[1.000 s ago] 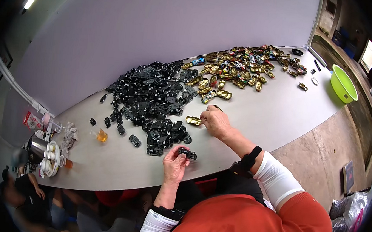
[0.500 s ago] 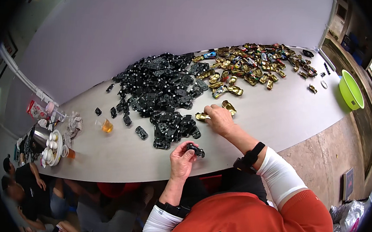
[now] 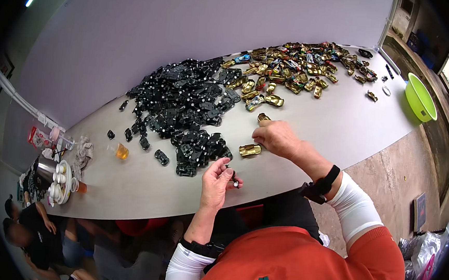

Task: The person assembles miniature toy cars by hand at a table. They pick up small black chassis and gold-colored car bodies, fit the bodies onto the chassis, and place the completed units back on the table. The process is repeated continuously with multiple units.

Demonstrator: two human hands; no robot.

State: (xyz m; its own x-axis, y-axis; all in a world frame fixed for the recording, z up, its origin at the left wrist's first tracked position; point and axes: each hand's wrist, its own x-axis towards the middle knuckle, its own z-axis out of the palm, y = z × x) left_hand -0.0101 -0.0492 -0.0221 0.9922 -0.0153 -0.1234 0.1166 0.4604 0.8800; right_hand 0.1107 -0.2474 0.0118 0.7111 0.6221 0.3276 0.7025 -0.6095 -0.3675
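Observation:
My left hand (image 3: 214,185) is closed on a black toy car chassis (image 3: 235,182), tilted now, with a pale wheel showing at its lower end. My right hand (image 3: 281,139) hovers over the table with its fingers curled together; what they hold, if anything, is hidden. A gold toy car body (image 3: 250,150) lies on the table just below its fingertips. Another gold car body (image 3: 263,117) lies beyond the knuckles, partly covered. Left of my hands is a large heap of black toy car chassis (image 3: 181,95).
A pile of gold and coloured car bodies (image 3: 297,67) spreads along the back right. A green basin (image 3: 420,99) stands at the table's right end. On the left are a cup of amber drink (image 3: 122,151) and a tray of white cups (image 3: 64,183). People sit at lower left.
My right hand has left the front gold car body on the table and moved slightly right. In my left hand the black chassis has turned from nearly level to a downward tilt.

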